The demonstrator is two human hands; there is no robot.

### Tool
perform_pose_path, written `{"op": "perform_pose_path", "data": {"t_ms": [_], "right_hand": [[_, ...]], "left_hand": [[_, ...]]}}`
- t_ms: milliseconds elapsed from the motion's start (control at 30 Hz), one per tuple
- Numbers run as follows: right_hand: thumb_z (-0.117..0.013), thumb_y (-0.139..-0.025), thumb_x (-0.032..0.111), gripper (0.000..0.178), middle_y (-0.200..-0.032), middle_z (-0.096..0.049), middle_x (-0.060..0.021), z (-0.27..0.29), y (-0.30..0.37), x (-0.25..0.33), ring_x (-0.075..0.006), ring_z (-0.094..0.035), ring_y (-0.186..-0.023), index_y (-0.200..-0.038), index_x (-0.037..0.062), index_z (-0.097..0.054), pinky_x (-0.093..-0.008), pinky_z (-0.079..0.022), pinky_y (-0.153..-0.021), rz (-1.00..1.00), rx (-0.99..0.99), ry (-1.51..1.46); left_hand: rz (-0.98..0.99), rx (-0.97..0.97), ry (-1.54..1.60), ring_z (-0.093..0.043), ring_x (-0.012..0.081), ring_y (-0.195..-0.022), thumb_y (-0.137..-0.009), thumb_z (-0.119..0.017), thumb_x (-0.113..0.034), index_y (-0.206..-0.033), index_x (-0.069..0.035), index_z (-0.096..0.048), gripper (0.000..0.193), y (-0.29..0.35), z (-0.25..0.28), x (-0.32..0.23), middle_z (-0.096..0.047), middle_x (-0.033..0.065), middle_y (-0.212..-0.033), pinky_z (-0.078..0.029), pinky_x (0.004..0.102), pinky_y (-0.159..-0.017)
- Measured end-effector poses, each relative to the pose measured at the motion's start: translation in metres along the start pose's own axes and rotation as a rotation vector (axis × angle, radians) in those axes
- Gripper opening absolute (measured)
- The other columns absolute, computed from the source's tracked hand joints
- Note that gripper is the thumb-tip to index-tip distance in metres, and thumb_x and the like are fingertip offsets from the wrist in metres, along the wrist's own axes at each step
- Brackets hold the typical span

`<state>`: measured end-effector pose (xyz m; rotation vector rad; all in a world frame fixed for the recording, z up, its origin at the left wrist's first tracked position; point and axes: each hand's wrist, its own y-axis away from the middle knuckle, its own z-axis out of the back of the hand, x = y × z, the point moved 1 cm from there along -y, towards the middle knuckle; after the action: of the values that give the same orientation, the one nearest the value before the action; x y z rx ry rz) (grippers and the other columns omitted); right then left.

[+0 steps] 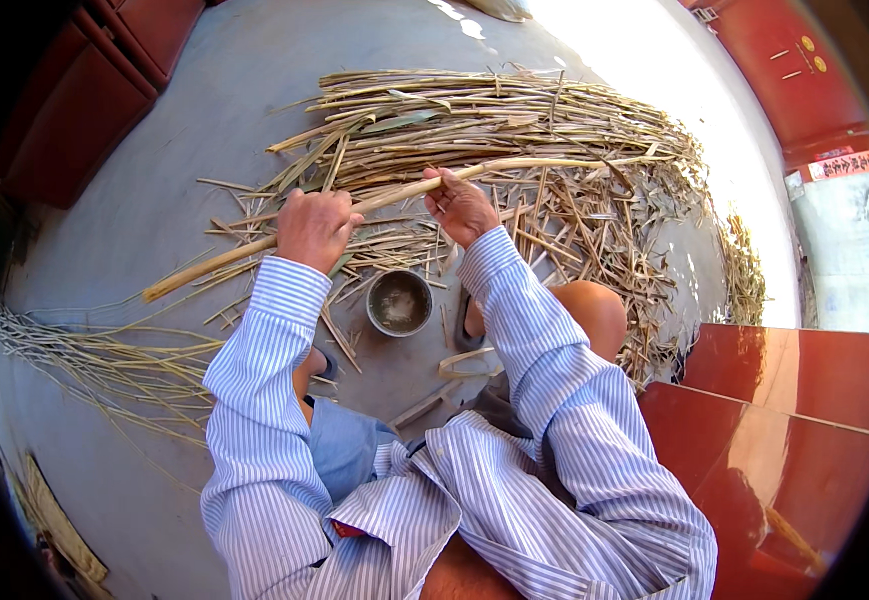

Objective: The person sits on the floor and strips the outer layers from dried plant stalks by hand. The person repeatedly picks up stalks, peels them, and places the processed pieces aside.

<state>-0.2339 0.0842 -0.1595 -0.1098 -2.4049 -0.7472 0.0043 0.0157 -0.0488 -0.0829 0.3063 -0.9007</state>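
A long, pale, peeled-looking reed stalk (pixel 219 264) crosses in front of me, its thicker end low at the left and its thin end over the heap at the right. My left hand (pixel 314 228) is closed in a fist around it. Farther along, my right hand (pixel 462 208) pinches the same stalk between thumb and fingers, with the other fingers curled. Below and between the hands, a dark round bowl (pixel 371 308) with cloudy liquid stands on the floor. Just beyond the hands lies a large pile of reed stalks (pixel 494 112).
Dry leaf scraps and short pieces (pixel 594 245) cover the floor at the right. A fan of thin split strips (pixel 124 365) spreads at the left. A wooden piece (pixel 424 404) lies near my feet. Red furniture (pixel 84 100) stands far left, and glossy red panels (pixel 754 430) near right.
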Motion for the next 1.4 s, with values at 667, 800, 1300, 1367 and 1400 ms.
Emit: {"op": "perform_pose_path", "data": {"t_ms": [667,800,1300,1367,1400], "right_hand": [[-0.058,-0.097,0.030,0.018,-0.096,-0.067,-0.0033,-0.034,-0.007,-0.015,-0.0169,-0.064,-0.093,-0.101,0.0121,-0.059,-0.0313,-0.049,-0.074,-0.093,-0.015,0.167],[-0.058,-0.097,0.030,0.019,-0.094,-0.067,-0.0040,-0.036,-0.011,-0.018,-0.0175,-0.063,-0.093,-0.101,0.0112,-0.060,-0.0302,-0.049,-0.073,-0.088,-0.061,0.151],[-0.064,-0.093,0.033,0.026,-0.088,-0.067,-0.0039,-0.062,0.004,-0.048,-0.0167,-0.066,-0.080,-0.101,0.0084,-0.059,-0.0265,-0.052,-0.062,-0.121,0.094,0.106],[-0.065,-0.092,0.036,0.030,-0.093,-0.069,-0.0054,-0.049,0.002,-0.027,-0.0141,-0.066,-0.079,-0.099,0.0078,-0.060,-0.0262,-0.053,-0.062,-0.043,0.053,0.047],[-0.064,-0.092,0.035,0.029,-0.094,-0.069,-0.0057,-0.037,-0.005,-0.016,-0.0137,-0.066,-0.081,-0.101,0.0073,-0.060,-0.0261,-0.054,-0.063,-0.004,0.033,-0.027]], "left_hand": [[0.175,-0.230,0.366,-0.064,0.0241,-0.066,-0.080,-0.074,-0.022,-0.083,-0.005,-0.069,0.018,-0.001,0.004,0.034,-0.068,0.0098,-0.074,-0.049,0.0376,-0.063],[0.364,-0.589,0.744,-0.060,0.0101,-0.063,-0.083,-0.075,-0.017,-0.086,-0.004,-0.068,0.014,-0.012,0.029,0.047,-0.069,0.0046,-0.074,-0.047,0.0260,-0.057],[0.106,0.077,-0.080,-0.063,0.0299,-0.080,-0.089,-0.056,-0.051,-0.085,-0.008,-0.065,0.044,-0.011,-0.007,0.018,-0.067,0.0113,-0.079,-0.044,0.0441,-0.071],[0.108,0.027,0.025,-0.061,0.0319,-0.070,-0.089,-0.057,-0.051,-0.077,-0.008,-0.063,0.045,-0.009,-0.003,0.015,-0.063,0.0119,-0.069,-0.044,0.0444,-0.063],[0.110,0.002,0.076,-0.061,0.0328,-0.065,-0.089,-0.058,-0.050,-0.073,-0.007,-0.062,0.046,-0.008,0.000,0.014,-0.062,0.0122,-0.064,-0.044,0.0446,-0.060]]}}
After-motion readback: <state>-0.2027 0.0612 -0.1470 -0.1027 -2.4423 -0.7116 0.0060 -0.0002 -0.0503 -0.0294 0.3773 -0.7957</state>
